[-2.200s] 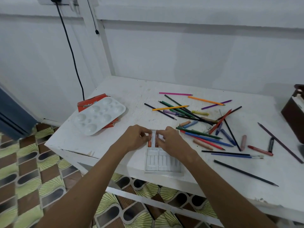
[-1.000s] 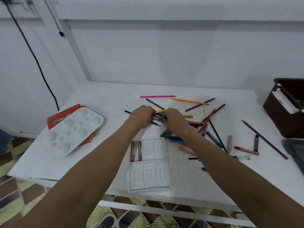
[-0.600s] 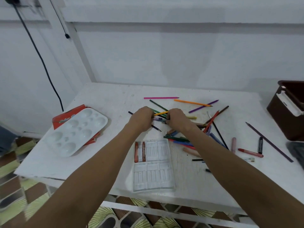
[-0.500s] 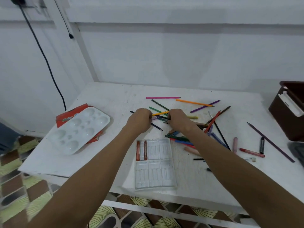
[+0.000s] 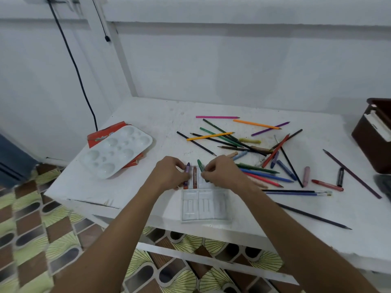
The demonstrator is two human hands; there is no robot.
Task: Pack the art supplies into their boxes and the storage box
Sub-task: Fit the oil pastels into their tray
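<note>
A clear plastic crayon tray (image 5: pixel 204 208) lies near the table's front edge. My left hand (image 5: pixel 170 173) pinches a purple crayon (image 5: pixel 187 170) over the tray's far left slots. My right hand (image 5: pixel 220 172) pinches a green crayon (image 5: pixel 200 165) just to the right of it. Between them a brown crayon (image 5: pixel 194 177) lies in a tray slot. Loose coloured pencils (image 5: pixel 237 140) and crayons (image 5: pixel 306 176) are scattered to the right.
A white paint palette (image 5: pixel 115 152) rests on an orange box (image 5: pixel 101 135) at the left. A dark brown storage box (image 5: pixel 374 136) stands at the right edge. A black cable (image 5: pixel 72 60) hangs down the wall. The white table's (image 5: pixel 148 115) front edge is close to the tray.
Both hands have come back from the pencil pile to the tray, the left one now holding a purple crayon and the right one a green crayon.
</note>
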